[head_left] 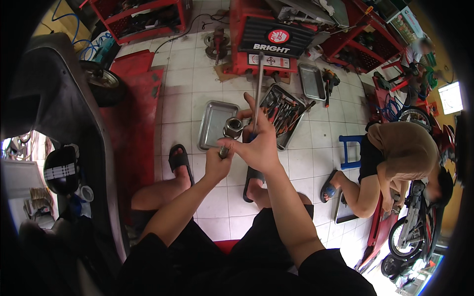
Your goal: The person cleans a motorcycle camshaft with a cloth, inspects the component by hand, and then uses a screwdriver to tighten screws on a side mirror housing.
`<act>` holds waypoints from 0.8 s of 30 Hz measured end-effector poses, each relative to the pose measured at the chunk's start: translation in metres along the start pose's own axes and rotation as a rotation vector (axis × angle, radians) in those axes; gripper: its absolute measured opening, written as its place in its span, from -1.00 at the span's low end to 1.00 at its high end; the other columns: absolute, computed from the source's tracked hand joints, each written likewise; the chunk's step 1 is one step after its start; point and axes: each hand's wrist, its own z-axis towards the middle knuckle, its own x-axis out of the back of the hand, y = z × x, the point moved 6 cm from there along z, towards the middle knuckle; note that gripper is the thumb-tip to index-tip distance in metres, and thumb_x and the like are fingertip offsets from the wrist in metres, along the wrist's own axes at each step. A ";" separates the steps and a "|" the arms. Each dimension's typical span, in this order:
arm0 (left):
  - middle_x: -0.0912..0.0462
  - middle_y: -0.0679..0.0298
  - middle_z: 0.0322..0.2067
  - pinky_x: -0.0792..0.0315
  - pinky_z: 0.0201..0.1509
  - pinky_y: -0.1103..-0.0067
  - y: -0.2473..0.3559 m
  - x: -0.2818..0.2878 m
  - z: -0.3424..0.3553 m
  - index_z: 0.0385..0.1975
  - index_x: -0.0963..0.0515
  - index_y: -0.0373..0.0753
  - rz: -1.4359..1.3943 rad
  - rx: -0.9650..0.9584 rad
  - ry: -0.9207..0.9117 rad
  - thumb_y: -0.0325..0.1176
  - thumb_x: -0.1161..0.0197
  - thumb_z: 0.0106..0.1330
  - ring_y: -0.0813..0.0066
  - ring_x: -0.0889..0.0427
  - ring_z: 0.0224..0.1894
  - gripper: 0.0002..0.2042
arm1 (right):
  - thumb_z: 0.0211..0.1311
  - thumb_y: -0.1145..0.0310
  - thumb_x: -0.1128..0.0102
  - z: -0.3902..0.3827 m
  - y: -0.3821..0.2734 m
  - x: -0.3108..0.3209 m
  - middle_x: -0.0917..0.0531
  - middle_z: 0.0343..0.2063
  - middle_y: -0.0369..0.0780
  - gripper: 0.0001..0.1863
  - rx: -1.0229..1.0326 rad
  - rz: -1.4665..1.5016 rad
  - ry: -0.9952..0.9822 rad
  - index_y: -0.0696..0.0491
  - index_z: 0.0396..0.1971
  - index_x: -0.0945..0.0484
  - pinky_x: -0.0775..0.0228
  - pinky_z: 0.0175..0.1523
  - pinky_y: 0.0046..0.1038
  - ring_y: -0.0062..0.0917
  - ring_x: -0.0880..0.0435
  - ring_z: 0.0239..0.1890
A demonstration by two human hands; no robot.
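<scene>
My left hand (217, 164) is closed around the lower end of a metal socket tool (233, 127), whose round hollow head points up toward me. My right hand (260, 146) holds a long screwdriver (259, 81), its shank sticking up and away past the fingers. Only a bit of the screwdriver's blue handle shows at the palm. The right thumb and a finger also reach the socket tool, at or close beside its head. Both hands are above the tiled floor, just right of a shallow metal tray (211, 126).
A dark tray of hand tools (281, 111) lies beyond my right hand. Farther off are another metal tray (312, 81), a power drill (330, 85) and a red stand (269, 64). A scooter body (74, 98) rises at left. A co-worker (402, 150) bends beside a motorcycle (410, 229) at right.
</scene>
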 end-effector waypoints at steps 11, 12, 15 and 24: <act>-0.34 0.31 -0.81 -0.16 -0.60 0.44 0.001 -0.002 -0.002 -0.73 -0.45 -0.41 0.040 0.004 -0.032 -0.33 -0.29 0.30 0.65 -0.25 -0.65 -0.62 | -0.23 0.41 -0.62 0.000 0.009 -0.001 -0.66 -0.12 -0.18 0.20 -0.036 -0.010 0.039 0.09 0.45 -0.02 -0.37 -0.38 -0.71 -0.78 -0.50 -0.50; -0.34 0.30 -0.81 -0.17 -0.60 0.43 0.005 -0.006 -0.002 -0.72 -0.45 -0.42 0.035 0.030 -0.049 -0.33 -0.29 0.29 0.65 -0.25 -0.65 -0.62 | -0.24 0.41 -0.62 0.000 0.015 -0.001 -0.66 -0.14 -0.19 0.21 -0.024 0.105 -0.010 0.09 0.45 -0.02 -0.37 -0.38 -0.71 -0.78 -0.51 -0.48; -0.33 0.29 -0.82 -0.18 -0.60 0.43 0.012 -0.007 -0.004 -0.73 -0.45 -0.42 0.015 0.043 -0.059 -0.33 -0.30 0.29 0.64 -0.27 -0.66 -0.62 | -0.22 0.43 -0.61 0.002 0.014 0.002 -0.65 -0.14 -0.20 0.18 0.010 0.235 -0.107 0.06 0.46 -0.03 -0.37 -0.35 -0.72 -0.77 -0.55 -0.39; -0.34 0.35 -0.81 -0.18 -0.60 0.44 0.002 -0.011 -0.005 -0.73 -0.47 -0.37 0.070 0.162 -0.179 -0.22 -0.32 0.30 0.65 -0.26 -0.67 -0.57 | -0.23 0.46 -0.60 0.004 0.015 0.015 -0.72 -0.21 -0.23 0.05 0.065 0.161 -0.113 0.11 0.37 -0.23 -0.15 -0.49 -0.72 -0.83 -0.31 -0.60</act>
